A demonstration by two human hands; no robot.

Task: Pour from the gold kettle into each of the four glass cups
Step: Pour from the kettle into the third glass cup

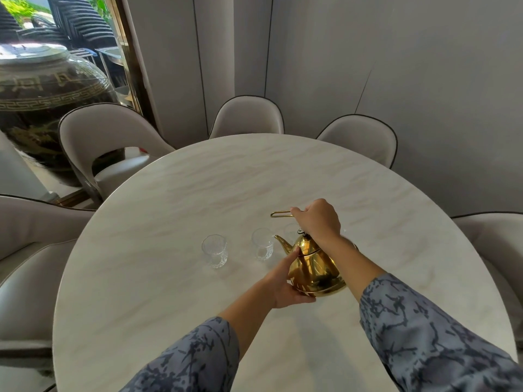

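My left hand (283,281) cupped the lower side of the kettle (314,267), fingers wrapped under its belly, steadying it just above or on the surface (169,306); I could not tell which. My right hand (317,222) was closed on the wire handle (280,213) over the lid. The spout (283,243) pointed left, its tip just beside the rim of the second cup (262,244), so I judged that pour was about to begin. It called for tipping gently with the spout over the rim. The leftmost cup (214,251) stood apart; a third (291,232) showed behind my wrist, the fourth mostly hidden.
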